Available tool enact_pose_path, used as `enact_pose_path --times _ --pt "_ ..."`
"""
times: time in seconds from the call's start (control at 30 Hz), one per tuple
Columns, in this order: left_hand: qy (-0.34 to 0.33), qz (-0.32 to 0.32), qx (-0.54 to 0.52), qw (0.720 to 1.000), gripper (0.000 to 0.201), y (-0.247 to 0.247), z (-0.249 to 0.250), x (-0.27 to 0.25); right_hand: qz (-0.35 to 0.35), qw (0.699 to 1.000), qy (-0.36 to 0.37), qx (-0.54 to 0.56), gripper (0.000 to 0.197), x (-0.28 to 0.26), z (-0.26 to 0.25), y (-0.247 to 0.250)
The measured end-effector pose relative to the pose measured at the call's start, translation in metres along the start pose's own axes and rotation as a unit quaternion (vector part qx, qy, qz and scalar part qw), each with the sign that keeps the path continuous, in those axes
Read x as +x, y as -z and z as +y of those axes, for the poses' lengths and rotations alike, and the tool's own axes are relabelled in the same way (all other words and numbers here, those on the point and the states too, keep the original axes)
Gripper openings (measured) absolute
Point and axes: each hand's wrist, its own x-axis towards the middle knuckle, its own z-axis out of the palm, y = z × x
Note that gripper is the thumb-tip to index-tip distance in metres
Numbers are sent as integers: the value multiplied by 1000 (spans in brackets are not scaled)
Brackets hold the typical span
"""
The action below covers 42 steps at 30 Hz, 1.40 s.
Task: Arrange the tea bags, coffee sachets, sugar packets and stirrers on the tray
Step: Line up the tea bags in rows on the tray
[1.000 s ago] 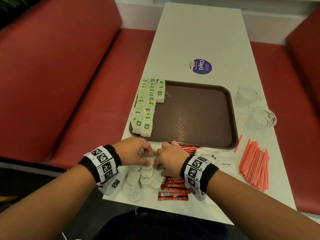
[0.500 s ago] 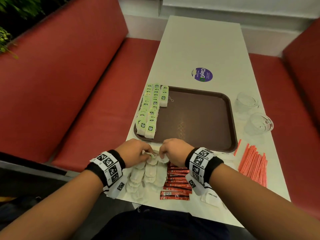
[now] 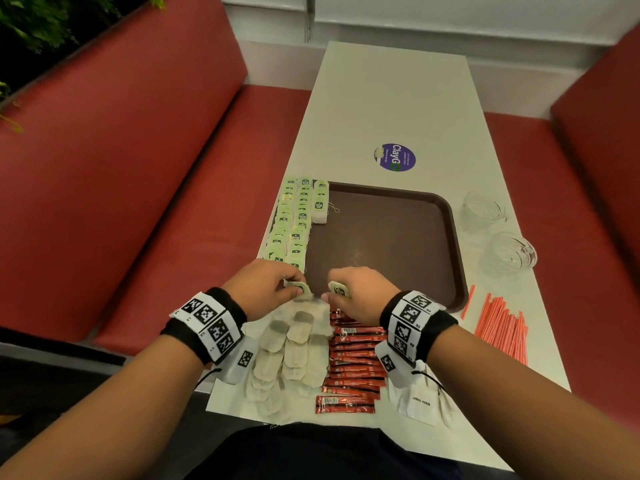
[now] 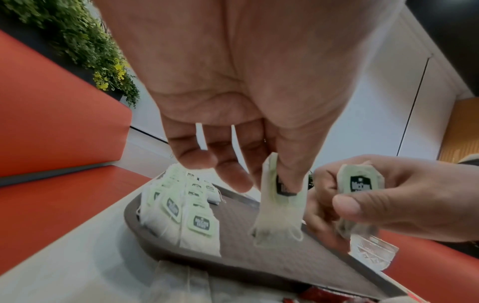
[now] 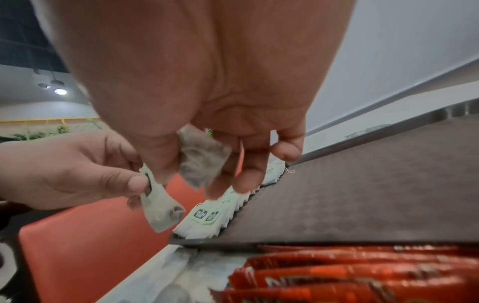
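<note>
We see the left hand [image 3: 263,289] and right hand [image 3: 360,292] raised side by side over the tray's [image 3: 450,237] near edge. Each pinches one tea bag by its tag: the left-hand bag [image 4: 281,213] between thumb and forefinger, the right-hand bag [image 4: 359,196] likewise. Along the tray's left edge lie rows of green-tagged tea bags [image 3: 294,223]. Nearer than the tray lie loose tea bags [image 3: 291,355], red coffee sachets [image 3: 356,362], a packet reading "White Sugar" [image 3: 420,403]; right of it, orange stirrers [image 3: 502,327]. Beyond it, a "ClayGo" sticker [image 3: 394,157].
</note>
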Motion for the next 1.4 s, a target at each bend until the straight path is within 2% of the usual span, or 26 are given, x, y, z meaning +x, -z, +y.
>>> enact_pose_path --times 0.1,0.23,0.4,0.57,0.7,0.77,0.93,1.07,1.17,1.27,1.4 --pt "3 2 -3 1000 6 5 4 6 10 998 -18 55 18 6 7 1" --pt "-12 0 -5 1000 8 9 8 15 32 988 -2 152 11 12 7 4" --pt "-40 10 -23 999 8 13 13 27 48 985 29 164 14 19 7 2" --pt "-65 55 -58 995 7 14 16 39 100 975 23 199 17 26 13 1" --pt "-43 85 -153 984 8 11 20 48 123 970 16 210 17 31 19 5" --pt "-22 90 -165 982 7 12 19 57 127 968 0 216 9 33 23 7" --pt "48 125 -81 988 11 21 1 107 116 959 -55 253 24 36 30 15" --pt "91 40 12 995 17 20 -14 155 109 950 -70 283 21 34 32 19" --pt "109 -4 54 993 28 15 -26 186 97 956 -69 269 12 32 34 22" --pt "120 11 72 990 28 18 -33 207 84 963 -65 249 6 31 37 24" --pt "141 14 85 986 28 20 -37 225 84 961 -67 255 12 30 42 22"
